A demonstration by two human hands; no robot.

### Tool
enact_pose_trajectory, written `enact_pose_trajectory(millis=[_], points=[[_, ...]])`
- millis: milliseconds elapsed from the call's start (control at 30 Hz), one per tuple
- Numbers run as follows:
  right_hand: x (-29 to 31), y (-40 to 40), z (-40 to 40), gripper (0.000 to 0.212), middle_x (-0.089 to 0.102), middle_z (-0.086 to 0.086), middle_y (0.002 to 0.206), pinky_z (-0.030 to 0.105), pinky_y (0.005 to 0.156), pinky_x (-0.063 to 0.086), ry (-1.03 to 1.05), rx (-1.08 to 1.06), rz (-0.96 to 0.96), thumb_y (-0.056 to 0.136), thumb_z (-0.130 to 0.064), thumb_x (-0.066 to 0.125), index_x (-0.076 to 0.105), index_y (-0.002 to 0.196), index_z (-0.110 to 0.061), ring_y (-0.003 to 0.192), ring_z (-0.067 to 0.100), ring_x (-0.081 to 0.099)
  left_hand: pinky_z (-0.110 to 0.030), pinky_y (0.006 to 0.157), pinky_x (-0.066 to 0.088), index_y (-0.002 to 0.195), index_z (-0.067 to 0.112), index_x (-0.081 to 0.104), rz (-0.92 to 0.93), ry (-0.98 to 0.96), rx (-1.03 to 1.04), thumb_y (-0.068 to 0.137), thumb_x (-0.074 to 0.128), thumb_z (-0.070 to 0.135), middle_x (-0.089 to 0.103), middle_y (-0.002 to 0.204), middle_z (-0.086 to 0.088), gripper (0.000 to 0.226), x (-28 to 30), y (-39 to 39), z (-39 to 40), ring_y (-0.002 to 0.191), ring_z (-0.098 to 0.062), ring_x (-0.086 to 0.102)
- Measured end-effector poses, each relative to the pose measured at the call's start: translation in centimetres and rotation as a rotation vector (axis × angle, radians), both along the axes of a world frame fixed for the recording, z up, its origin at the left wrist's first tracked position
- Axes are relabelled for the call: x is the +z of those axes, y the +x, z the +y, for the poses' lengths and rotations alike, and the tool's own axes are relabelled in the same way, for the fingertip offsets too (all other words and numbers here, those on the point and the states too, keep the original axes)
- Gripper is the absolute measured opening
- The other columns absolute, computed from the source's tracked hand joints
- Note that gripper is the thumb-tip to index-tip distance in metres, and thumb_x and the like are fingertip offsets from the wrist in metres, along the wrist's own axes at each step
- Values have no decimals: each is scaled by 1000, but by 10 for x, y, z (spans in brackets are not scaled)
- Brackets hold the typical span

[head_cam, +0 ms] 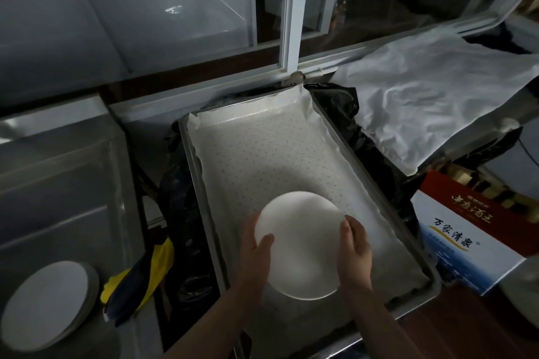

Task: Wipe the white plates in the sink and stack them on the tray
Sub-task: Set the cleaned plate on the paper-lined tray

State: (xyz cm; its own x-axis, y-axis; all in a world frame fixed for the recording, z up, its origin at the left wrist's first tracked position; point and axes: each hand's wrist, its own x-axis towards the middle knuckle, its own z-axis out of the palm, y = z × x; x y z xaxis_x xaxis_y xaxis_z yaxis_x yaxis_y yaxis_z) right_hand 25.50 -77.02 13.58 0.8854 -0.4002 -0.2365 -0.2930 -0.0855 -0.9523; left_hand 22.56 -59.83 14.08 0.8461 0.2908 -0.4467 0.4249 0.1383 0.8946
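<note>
Head view, one item in hand: white plate, round, held over the near end of the tray, at about 6 o'clock within it; whether it already rests on the liner cannot be told. Left hand grips the plate's rim at 9 o'clock, thumb laid over the top face and fingers hidden beneath. Right hand grips the rim at 3 o'clock, thumb on the edge and fingers curled under. Holding at opposite sides likely keeps the plate level for a flat set-down. Tray: metal, rectangular, running from 6 toward 12 o'clock, lined with a white dotted mat, probably to cushion and drain the crockery; no other plate lies on it, so this one looks to be the base of the stack. Black plastic sheet shows around and under the tray. At 8 o'clock, more white plates sit stacked in a grey sink, apparently awaiting wiping. Yellow and dark glove lies between sink and tray. Crumpled white sheet at 2 o'clock; printed carton at 3 o'clock.
</note>
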Motion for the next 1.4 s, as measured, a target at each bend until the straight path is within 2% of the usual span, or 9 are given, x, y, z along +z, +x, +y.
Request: enact_pose_trajectory(millis=[233, 533, 700, 767, 867, 1033, 1167, 1300, 1400], points=[[-7, 6, 0, 36, 60, -2, 121, 26, 87, 39, -25, 10, -1, 102, -28, 50, 57, 135, -15, 108, 13, 55, -42, 96, 47, 148, 36, 36, 11, 124, -11, 100, 52, 21, 41, 144, 5, 53, -7, 5, -2, 124, -24, 49], [-9, -2, -6, 46, 50, -1, 145, 27, 96, 36, -108, 100, 20, 102, -36, 47, 46, 145, -23, 128, 19, 49, -20, 91, 40, 148, 24, 32, -68, 256, -193, 80, 51, 38, 33, 136, 9, 71, 0, 2, 7, 122, -12, 41], [-7, -25, -8, 50, 47, 0, 148, 29, 102, 32, -167, 96, 9, 102, -47, 40, 42, 147, -25, 135, 24, 45, -45, 97, 52, 133, 46, 43, -136, 269, -266, 80, 56, 47, 52, 133, 3, 54, -11, -5, 29, 120, -15, 55], [-7, -35, -6, 64, 45, 3, 150, 36, 108, 34, -263, 133, -16, 93, -59, 38, 40, 148, -27, 136, 27, 43, -46, 108, 45, 143, 46, 39, -144, 247, -289, 87, 59, 40, 48, 146, 4, 60, -6, -12, 36, 133, -14, 48], [-6, -48, 5, 72, 37, 5, 155, 48, 115, 31, -445, 229, -125, 88, -61, 33, 40, 148, -21, 144, 25, 32, -26, 118, 20, 157, 22, 25, -144, 311, -328, 101, 54, 22, 27, 156, 11, 63, 18, -27, 47, 144, -1, 21], [5, -68, 44, 67, 32, -2, 158, 31, 116, 21, -539, 380, -208, 92, -57, 34, 40, 148, -22, 145, 5, 19, -34, 123, 24, 156, 23, 27, -184, 393, -350, 102, 50, 20, 28, 159, 13, 59, 27, -51, 85, 147, -6, 27], [10, -82, 90, 61, 44, 5, 151, 10, 114, 14, -571, 473, -267, 95, -46, 37, 43, 145, -13, 143, 15, 31, -26, 120, 27, 153, 27, 31, -201, 427, -362, 103, 50, 20, 31, 147, 32, 53, 27, -80, 123, 139, 10, 29], [19, -99, 146, 57, 51, 10, 143, 10, 113, 19, -558, 551, -295, 94, -39, 42, 49, 140, -6, 135, 21, 42, -35, 123, 23, 151, 36, 28, -187, 448, -345, 104, 51, 24, 24, 155, 23, 54, 31, -107, 171, 148, -2, 21], [24, -112, 192, 56, 53, 9, 139, 13, 110, 26, -546, 638, -298, 93, -39, 41, 50, 138, -8, 133, 23, 46, -38, 120, 30, 144, 40, 32, -184, 494, -262, 100, 54, 31, 36, 155, 13, 51, 30, -125, 213, 144, -7, 34]])
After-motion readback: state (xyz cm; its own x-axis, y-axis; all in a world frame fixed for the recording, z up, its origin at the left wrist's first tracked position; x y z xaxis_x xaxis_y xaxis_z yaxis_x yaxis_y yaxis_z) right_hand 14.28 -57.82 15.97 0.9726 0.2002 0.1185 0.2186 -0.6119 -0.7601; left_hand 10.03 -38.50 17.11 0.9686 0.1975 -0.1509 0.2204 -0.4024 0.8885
